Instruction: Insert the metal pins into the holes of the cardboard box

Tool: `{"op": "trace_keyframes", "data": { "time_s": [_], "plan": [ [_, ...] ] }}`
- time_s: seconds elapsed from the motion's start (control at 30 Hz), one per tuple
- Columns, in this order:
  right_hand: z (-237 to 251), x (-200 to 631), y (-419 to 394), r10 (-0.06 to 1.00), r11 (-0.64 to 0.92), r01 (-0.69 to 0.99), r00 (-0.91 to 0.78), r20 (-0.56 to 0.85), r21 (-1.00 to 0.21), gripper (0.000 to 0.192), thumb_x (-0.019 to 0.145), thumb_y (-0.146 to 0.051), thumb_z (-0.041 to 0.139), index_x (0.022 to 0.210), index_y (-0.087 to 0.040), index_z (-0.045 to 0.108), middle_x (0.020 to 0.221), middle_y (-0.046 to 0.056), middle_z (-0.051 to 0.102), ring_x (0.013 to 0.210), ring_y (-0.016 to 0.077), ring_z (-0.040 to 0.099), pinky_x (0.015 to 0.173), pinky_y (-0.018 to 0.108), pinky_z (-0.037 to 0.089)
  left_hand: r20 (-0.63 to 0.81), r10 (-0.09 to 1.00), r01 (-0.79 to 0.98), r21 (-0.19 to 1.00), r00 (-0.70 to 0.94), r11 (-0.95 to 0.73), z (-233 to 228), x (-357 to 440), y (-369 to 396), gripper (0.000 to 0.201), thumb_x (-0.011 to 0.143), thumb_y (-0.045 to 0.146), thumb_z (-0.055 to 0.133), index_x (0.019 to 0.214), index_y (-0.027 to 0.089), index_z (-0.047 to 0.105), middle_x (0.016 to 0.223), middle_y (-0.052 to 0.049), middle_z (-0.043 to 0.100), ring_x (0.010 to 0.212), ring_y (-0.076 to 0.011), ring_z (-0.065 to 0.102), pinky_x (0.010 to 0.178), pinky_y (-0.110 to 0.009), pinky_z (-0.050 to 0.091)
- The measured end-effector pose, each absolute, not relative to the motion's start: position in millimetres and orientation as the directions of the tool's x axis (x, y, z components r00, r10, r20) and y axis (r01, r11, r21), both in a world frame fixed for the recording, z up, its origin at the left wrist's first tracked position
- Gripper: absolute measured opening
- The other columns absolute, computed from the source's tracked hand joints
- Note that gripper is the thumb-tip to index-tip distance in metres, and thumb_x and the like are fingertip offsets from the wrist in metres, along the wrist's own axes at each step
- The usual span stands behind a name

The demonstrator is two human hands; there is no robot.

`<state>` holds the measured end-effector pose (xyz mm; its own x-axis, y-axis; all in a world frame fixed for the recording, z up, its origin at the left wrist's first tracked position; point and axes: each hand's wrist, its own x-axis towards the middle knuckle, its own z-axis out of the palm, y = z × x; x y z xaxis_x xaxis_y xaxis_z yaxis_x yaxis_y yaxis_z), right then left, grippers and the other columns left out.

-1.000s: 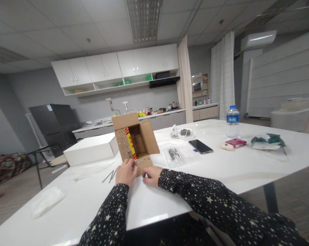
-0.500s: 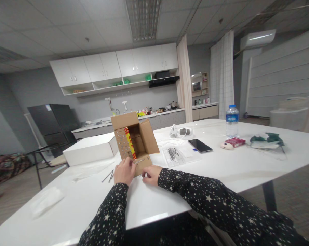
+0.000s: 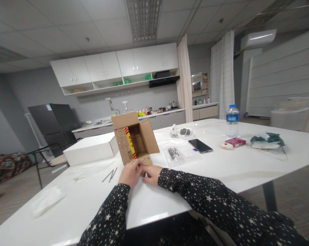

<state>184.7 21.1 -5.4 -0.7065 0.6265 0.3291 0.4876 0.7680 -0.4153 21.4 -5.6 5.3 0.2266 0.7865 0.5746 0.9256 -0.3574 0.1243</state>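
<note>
A crumpled thin white sheet lies by the left edge of the white glossy counter; a long white rectangular box sits by the far-left edge. Next come slim grey metal rods. The left hand curls, fingertips bunched, at the lower flap of an open brown cardboard box, mid-counter. The right hand bends its fingers beside them; whether either pinches something, I cannot tell. Rightward: a flat clear plastic case, then a black rectangular phone.
</note>
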Motion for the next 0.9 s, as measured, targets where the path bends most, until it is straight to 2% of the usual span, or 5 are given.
{"op": "trace_keyframes", "data": {
  "time_s": [0.1,0.23,0.73,0.9],
  "plan": [
    [-7.1,184.6,22.3,0.626,0.771,0.492,-0.704,0.336,-0.405,0.021,0.071,-0.029,0.057,0.088,-0.019,0.065,0.067,-0.001,0.061,0.06,0.013,0.052,0.058,0.024,0.038,0.478,0.854,0.932,0.168,0.207,-0.32,6.5,22.5,-6.4,0.011,0.081,0.022,0.046,0.082,0.02,0.057,0.079,0.0,0.064,0.069,-0.0127,0.056,0.067,-0.025,0.041],
    [-7.2,184.5,22.2,0.642,0.76,0.521,-0.695,0.324,-0.388,0.021,0.072,-0.032,0.057,0.087,-0.02,0.065,0.067,0.0,0.062,0.062,0.0138,0.053,0.057,0.025,0.037,0.419,0.885,0.934,0.188,0.202,-0.302,7.2,21.6,-6.3,0.01,0.08,0.022,0.048,0.081,0.02,0.058,0.079,0.0,0.064,0.07,-0.0131,0.056,0.066,-0.025,0.04],
    [-5.0,184.8,21.1,0.645,0.758,0.539,-0.705,0.295,-0.367,0.022,0.073,-0.031,0.056,0.088,-0.02,0.066,0.07,0.0,0.063,0.063,0.014,0.055,0.055,0.024,0.036,0.389,0.887,0.921,0.186,0.251,-0.342,5.0,19.6,-5.4,0.013,0.079,0.027,0.05,0.075,0.02,0.06,0.081,-0.002,0.059,0.072,-0.0133,0.055,0.066,-0.025,0.039],
    [-2.2,185.5,18.9,0.652,0.753,0.553,-0.698,0.296,-0.357,0.024,0.073,-0.03,0.054,0.091,-0.02,0.067,0.074,0.002,0.065,0.068,0.016,0.057,0.057,0.025,0.037,0.358,0.899,0.927,0.177,0.251,-0.33,5.9,20.2,-7.0,0.016,0.079,0.027,0.049,0.073,0.02,0.061,0.074,-0.001,0.061,0.067,-0.0131,0.054,0.063,-0.025,0.038]
  ]
}}
